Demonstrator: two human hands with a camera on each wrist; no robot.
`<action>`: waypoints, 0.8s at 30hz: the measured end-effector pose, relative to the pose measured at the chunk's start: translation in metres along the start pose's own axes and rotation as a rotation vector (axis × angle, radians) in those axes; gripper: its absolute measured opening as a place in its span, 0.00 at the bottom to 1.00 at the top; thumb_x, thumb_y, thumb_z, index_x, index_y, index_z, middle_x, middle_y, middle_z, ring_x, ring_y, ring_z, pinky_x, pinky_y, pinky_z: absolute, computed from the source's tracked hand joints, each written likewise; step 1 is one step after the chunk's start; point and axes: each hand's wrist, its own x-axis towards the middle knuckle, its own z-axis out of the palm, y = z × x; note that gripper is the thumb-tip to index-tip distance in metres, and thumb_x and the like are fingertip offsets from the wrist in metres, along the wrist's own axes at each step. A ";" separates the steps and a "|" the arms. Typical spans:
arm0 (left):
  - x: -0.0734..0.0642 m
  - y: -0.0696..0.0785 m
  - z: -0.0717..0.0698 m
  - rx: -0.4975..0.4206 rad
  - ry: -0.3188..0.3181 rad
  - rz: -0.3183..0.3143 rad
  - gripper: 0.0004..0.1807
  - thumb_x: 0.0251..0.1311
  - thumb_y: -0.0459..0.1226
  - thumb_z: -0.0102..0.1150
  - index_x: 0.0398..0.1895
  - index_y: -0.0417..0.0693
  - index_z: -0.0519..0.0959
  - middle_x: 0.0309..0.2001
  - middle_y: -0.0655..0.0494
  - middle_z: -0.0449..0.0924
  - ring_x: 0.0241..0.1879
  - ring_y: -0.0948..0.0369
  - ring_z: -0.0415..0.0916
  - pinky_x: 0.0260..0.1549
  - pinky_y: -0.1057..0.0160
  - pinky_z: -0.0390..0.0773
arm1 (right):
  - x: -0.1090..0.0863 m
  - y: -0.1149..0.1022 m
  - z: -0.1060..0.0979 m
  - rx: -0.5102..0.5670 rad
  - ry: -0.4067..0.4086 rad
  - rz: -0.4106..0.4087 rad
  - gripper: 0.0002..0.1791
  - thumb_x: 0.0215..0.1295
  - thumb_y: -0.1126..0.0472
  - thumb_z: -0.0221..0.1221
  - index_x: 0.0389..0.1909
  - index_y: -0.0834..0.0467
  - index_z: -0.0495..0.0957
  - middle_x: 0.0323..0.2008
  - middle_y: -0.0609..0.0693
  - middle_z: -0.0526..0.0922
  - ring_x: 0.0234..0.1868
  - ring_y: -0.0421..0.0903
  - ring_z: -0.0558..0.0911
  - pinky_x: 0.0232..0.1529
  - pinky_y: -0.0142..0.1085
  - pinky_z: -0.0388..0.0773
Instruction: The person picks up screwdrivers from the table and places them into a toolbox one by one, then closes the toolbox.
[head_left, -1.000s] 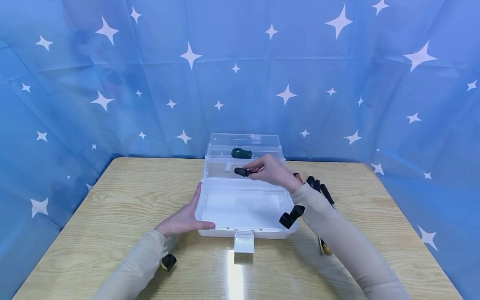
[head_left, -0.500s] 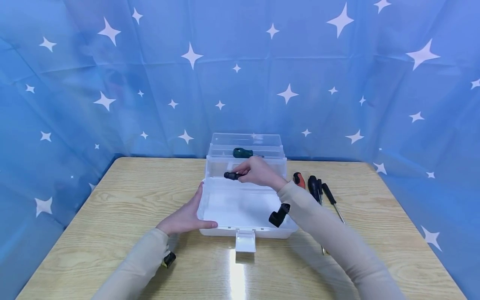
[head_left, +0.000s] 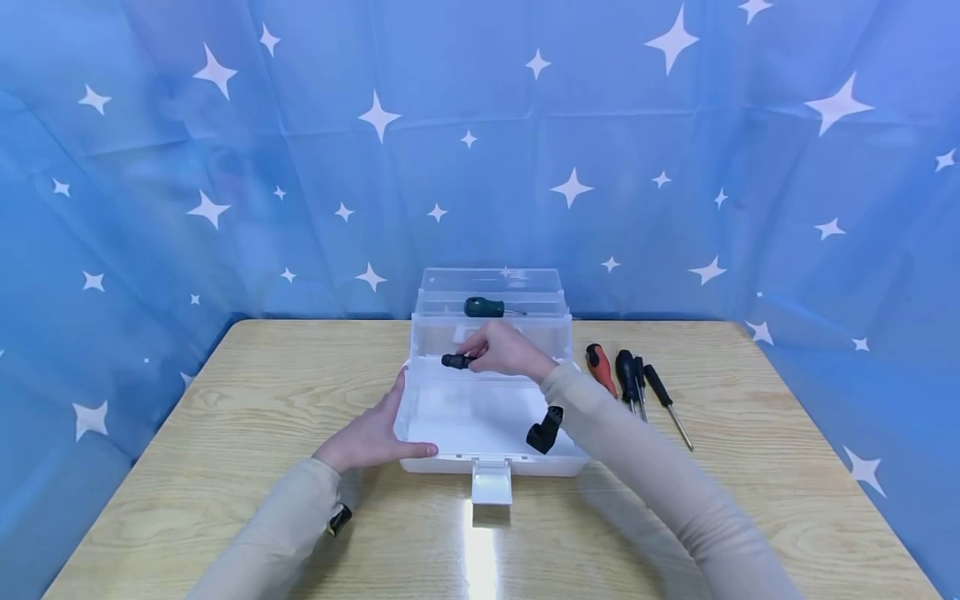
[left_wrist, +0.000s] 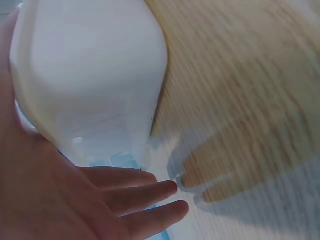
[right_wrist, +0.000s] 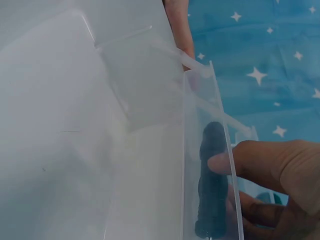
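A white toolbox [head_left: 465, 421] stands open mid-table, its clear trays raised at the back. My left hand [head_left: 375, 432] braces its left side, thumb on the front rim; in the left wrist view its fingers stretch out straight beside the white wall [left_wrist: 100, 80]. My right hand [head_left: 506, 348] pinches a black-handled screwdriver [head_left: 455, 361] at the lower tray. In the right wrist view the black handle [right_wrist: 212, 185] lies upright behind the tray's translucent wall, thumb pressed on it; its shaft runs out of frame. A green-handled screwdriver [head_left: 483, 307] lies in the upper tray.
Right of the box lie an orange-and-black handled tool [head_left: 602, 370], a thick black-handled screwdriver [head_left: 627, 372] and a slimmer black screwdriver [head_left: 657, 386], with another beside them. The front latch [head_left: 491, 482] hangs down. A blue star-patterned curtain [head_left: 480, 167] closes off the back.
My right hand has moved left and down with the black-handled screwdriver, towards the lower tray. The left hand keeps its place on the box.
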 end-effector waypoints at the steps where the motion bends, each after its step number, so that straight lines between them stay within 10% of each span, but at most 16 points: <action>1: 0.000 0.000 0.000 0.010 0.000 -0.006 0.70 0.44 0.62 0.70 0.77 0.53 0.29 0.75 0.39 0.42 0.69 0.40 0.54 0.61 0.41 0.61 | 0.000 0.000 0.001 -0.001 0.004 0.005 0.15 0.56 0.73 0.66 0.45 0.61 0.86 0.36 0.49 0.86 0.34 0.44 0.80 0.40 0.36 0.79; 24: 0.002 0.000 0.000 0.134 0.013 0.016 0.69 0.46 0.65 0.66 0.76 0.41 0.33 0.71 0.28 0.48 0.67 0.36 0.54 0.61 0.39 0.60 | 0.000 -0.008 0.003 -0.021 -0.004 0.006 0.13 0.60 0.70 0.64 0.46 0.61 0.85 0.37 0.50 0.85 0.36 0.43 0.81 0.38 0.34 0.80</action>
